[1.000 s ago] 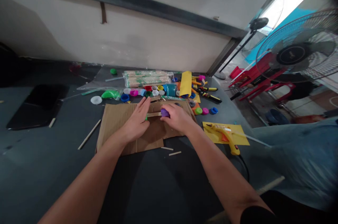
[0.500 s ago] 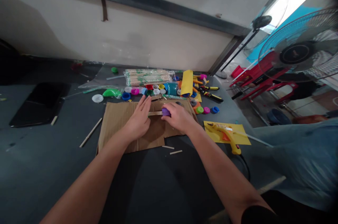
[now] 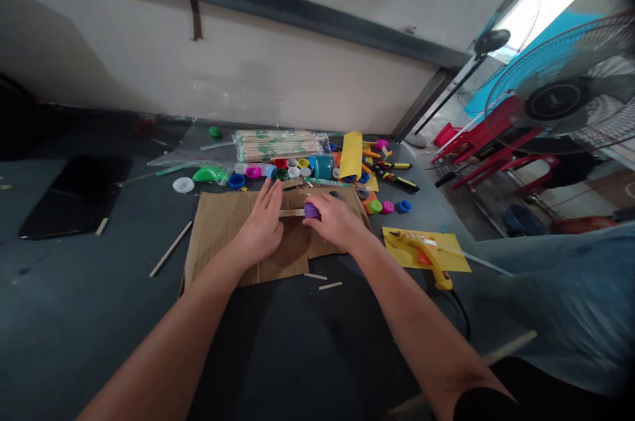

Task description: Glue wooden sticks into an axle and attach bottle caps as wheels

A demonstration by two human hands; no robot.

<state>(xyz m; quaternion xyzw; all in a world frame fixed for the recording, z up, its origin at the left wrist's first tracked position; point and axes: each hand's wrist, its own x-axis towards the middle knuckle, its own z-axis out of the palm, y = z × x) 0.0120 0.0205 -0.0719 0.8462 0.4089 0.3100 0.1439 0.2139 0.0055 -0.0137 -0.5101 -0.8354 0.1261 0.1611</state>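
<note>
My right hand [image 3: 332,217] is closed, pinching a purple bottle cap [image 3: 311,211] between thumb and fingers. A light wooden stick [image 3: 292,213] runs level from the cap to my left hand [image 3: 261,226]. There the stick passes between thumb and fingers, and its far end is hidden. The fingers of my left hand stretch forward, close together, with the thumb bent toward the stick. Both hands are over a brown cardboard sheet [image 3: 215,226] on the dark table.
Behind the cardboard lie several coloured caps [image 3: 280,163] and a bag of wooden sticks [image 3: 280,145]. A yellow glue gun [image 3: 427,255] rests on yellow paper at right, near pliers [image 3: 397,177]. A phone [image 3: 69,196] lies left. A fan [image 3: 553,100] stands beyond the table, with a person's leg [image 3: 570,295] nearby.
Almost nothing differs. My left hand has shifted very slightly, while my right hand keeps its grip on the purple bottle cap in the same place.
</note>
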